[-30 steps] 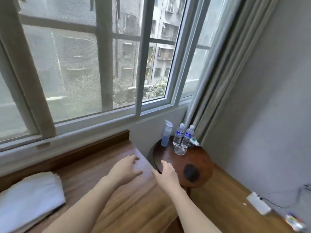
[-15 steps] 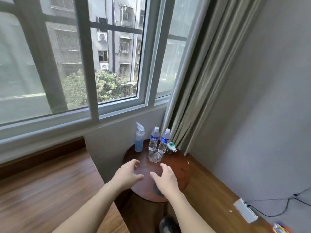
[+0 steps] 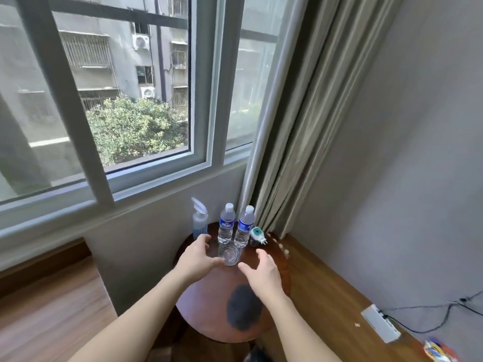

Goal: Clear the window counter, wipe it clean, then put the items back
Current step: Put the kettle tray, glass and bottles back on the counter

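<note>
- Glass, clear and seemingly empty, stands centre frame on the round table; two water bottles just behind, spray bottle further left.
- Left hand spread, thumb beside the glass; contact unclear.
- Right hand spread, holding nothing.

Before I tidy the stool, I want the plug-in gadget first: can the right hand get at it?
Probably yes. The right hand is open and empty, and the plug-in gadget stands beyond it beside the right water bottle, with bare stool top between.
</note>
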`<state>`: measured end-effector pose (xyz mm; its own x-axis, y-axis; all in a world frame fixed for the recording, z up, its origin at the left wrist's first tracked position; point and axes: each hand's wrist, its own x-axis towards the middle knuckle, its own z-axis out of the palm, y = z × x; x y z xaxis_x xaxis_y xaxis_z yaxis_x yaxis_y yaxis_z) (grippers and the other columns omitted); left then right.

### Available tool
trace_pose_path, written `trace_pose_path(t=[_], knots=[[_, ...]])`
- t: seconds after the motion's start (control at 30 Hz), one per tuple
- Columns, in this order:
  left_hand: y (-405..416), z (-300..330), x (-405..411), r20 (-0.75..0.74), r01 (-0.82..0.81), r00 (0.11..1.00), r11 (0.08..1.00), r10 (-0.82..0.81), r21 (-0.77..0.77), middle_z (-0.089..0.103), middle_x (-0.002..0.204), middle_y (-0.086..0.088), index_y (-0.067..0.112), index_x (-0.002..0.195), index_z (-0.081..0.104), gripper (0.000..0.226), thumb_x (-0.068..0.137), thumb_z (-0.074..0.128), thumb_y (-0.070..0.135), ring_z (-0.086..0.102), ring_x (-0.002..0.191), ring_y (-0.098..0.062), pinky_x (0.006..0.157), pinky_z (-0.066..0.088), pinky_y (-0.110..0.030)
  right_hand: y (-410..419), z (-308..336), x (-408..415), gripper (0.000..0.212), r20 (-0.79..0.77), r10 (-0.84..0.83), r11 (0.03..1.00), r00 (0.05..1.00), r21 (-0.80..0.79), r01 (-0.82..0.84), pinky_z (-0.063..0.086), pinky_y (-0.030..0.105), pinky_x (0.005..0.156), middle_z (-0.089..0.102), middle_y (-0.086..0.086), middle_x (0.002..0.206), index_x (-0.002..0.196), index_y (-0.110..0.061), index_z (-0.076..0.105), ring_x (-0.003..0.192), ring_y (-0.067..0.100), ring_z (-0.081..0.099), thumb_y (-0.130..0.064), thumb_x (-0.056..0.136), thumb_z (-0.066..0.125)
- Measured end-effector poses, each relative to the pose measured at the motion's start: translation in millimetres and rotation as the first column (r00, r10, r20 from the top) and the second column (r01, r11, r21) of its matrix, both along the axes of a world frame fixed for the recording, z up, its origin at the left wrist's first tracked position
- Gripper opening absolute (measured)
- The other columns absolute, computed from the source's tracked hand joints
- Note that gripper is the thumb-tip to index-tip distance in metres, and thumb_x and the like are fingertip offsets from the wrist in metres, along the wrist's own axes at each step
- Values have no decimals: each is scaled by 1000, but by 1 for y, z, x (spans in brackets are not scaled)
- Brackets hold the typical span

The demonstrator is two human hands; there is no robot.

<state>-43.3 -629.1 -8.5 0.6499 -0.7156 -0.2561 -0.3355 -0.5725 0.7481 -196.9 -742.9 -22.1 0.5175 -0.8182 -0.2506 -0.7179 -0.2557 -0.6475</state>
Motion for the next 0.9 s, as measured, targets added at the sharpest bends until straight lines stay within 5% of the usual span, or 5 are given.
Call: trace_pose_path(t=[0.33,0.5,0.6,0.9], knots=[[-124,-35,40,-87,-162,984,985,157,-62,52,130,4,17,141,39,81,70,77,21,49,108,-7,87,37,-23,-122,-48,64,78,19,36,999,999,31,-36,33,32,114,41,4,153,151,-16,35,140,21,40,-38,87,74],[-177,-53,60,-84,-212,975,975,206,-69,51,99,20,27,114,44,60,66,78,17,51,93,-4,69,38,-13,-179,-70,92,84,-2,57,997,998,57,-57,33,28,108,45,7,146,150,-12,36,134,23,45,-36,82,78],[-201,-71,71,-93,-236,969,970,230,-64,52,100,17,29,104,41,58,62,76,12,51,92,-4,70,35,-6,-206,-83,107,86,-17,78,994,997,75,-76,33,28,108,44,8,148,151,-11,34,135,25,44,-34,81,79],[-231,-118,92,-126,-331,933,942,336,58,50,93,17,28,101,40,52,66,77,17,53,92,-9,73,41,-24,-245,-124,132,92,-82,143,984,986,117,-133,31,26,110,42,5,148,153,-15,32,137,22,41,-28,78,82]])
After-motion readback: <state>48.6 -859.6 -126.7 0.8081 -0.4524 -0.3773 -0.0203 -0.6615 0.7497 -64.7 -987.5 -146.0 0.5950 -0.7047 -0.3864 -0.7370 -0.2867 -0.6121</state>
